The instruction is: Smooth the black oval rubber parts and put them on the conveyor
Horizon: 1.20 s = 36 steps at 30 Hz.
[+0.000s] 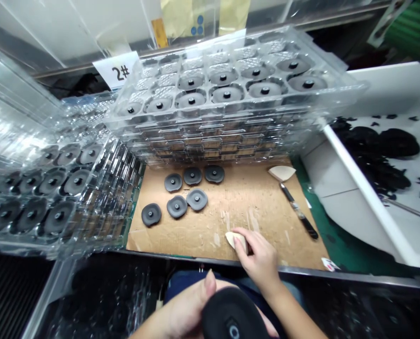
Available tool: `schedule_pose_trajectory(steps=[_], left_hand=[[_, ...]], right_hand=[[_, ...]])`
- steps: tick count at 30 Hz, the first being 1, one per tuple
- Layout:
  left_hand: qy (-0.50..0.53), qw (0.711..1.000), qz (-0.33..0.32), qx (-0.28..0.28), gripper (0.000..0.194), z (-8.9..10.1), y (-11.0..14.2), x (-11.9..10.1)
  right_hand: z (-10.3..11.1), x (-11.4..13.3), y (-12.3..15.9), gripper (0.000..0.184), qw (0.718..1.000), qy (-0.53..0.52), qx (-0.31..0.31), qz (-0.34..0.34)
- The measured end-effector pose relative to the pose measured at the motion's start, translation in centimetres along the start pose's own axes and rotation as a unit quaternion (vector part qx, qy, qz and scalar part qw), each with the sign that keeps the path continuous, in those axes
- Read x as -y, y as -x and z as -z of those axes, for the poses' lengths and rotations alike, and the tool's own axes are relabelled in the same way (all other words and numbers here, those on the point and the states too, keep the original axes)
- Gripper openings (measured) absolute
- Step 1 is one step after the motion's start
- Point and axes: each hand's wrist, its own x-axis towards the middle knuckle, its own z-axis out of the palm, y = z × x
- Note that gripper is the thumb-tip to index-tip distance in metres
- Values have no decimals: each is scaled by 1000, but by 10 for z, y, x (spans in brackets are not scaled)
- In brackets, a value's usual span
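This looks like a factory room: stacks of clear plastic trays (231,120) hold rows of round black parts (192,176), and a numbered sign (117,70) stands behind the cardboard-covered worktop (231,221).

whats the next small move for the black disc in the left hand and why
Probably bring the cream wedge-shaped pad under the right hand over to the matte black round disc held in the left hand: the fingers are already on the pad, and the disc is held up close to the body, within easy reach.

Cardboard-topped bench (196,230), six dark grey rubber discs (176,206), black-handled knife (298,212), cream triangular pad (282,173)
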Motion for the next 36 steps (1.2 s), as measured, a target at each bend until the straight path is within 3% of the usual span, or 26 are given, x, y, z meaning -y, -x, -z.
schedule_pose_trajectory(steps=[4,8,11,14,19,22,26,28,30,33,36], left_hand=[[82,995,49,3,75,1,-2,7],[167,979,119,-14,87,8,-5,18],[188,973,132,-10,92,14,-9,24],[186,977,100,13,89,18,-11,25],[134,990,32,-13,50,20,-19,31],[121,992,23,-2,44,19,-29,39],[91,995,20,27,53,18,-40,49],[68,997,22,5,49,19,-44,52],[50,999,16,0,35,22,-48,53],[58,998,0,20,25,25,-51,52],[71,997,-13,32,35,30,-46,50]], right_hand=[[2,-1,-1,22,1000,-17,14,-20],[2,-2,-4,27,998,-41,20,-34],[12,7,-5,31,996,-64,2,-58],[36,27,0,40,994,-103,9,-44],[60,63,21,84,983,-91,115,112],[63,65,32,78,989,-41,110,88],[80,25,46,57,997,72,-2,-28],[94,-14,48,47,978,151,-86,-114],[106,-57,45,51,956,193,-149,-160],[112,-107,37,62,937,215,-210,-176],[111,-115,37,57,932,210,-253,-152]])
